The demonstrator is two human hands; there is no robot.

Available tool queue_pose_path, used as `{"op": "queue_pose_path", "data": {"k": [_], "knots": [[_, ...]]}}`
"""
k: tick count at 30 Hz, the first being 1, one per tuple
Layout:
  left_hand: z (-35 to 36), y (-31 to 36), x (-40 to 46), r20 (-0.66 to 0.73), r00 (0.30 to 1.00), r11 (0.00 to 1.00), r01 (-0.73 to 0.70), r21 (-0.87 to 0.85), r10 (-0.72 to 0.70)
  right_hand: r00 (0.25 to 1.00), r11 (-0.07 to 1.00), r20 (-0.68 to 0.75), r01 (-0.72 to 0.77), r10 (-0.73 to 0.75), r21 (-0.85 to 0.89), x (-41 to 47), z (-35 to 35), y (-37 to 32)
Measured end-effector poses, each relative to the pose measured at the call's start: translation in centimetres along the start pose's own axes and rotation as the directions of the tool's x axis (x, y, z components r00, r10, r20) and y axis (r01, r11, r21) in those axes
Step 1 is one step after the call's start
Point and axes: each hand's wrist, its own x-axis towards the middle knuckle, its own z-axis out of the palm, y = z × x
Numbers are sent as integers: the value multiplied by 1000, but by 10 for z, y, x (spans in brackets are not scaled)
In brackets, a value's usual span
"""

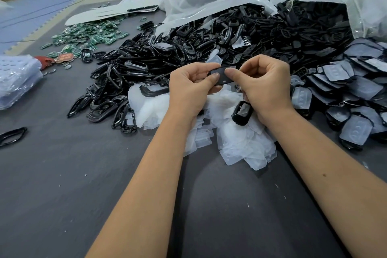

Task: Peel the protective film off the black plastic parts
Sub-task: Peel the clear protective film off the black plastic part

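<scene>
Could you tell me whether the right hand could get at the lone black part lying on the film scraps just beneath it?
Probably yes: the lone black part lies uncovered right under the right hand, though that hand now grips the held part.

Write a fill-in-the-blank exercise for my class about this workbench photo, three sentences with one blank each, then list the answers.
1. Both hands, the left hand and the right hand, hold one ____ plastic part between them.
2. The pile of peeled film lies directly ____ the hands.
3. The circuit boards scattered at the far left of the table are ____ in colour.

Answers: black; beneath; green
</scene>
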Motion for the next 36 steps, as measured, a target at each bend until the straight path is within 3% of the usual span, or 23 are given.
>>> {"op": "queue_pose_path", "data": {"k": [4, 7, 17, 28, 36], "knots": [[0, 0, -1, -8, 1000, 999, 25, -42, -25, 982, 971, 145, -144, 118, 189, 2, -3, -2], [0, 0, -1, 4, 1000, 998, 31, -56, -31, 963, 953, 231, -195, 141, 231, 3, -6, -4], [4, 0, -3, 10, 1000, 1000, -16, 17, 16, 969, 948, 192, -199, 153, 247, 2, -3, -6], [4, -5, 1, -44, 999, 992, -1, 123, 6, 987, 988, 95, -135, 127, 74, 3, 3, 2], [5, -5, 0, -54, 999, 997, -1, 79, 5, 980, 999, 199, 20, -10, -49, 1, 5, 5]]}}
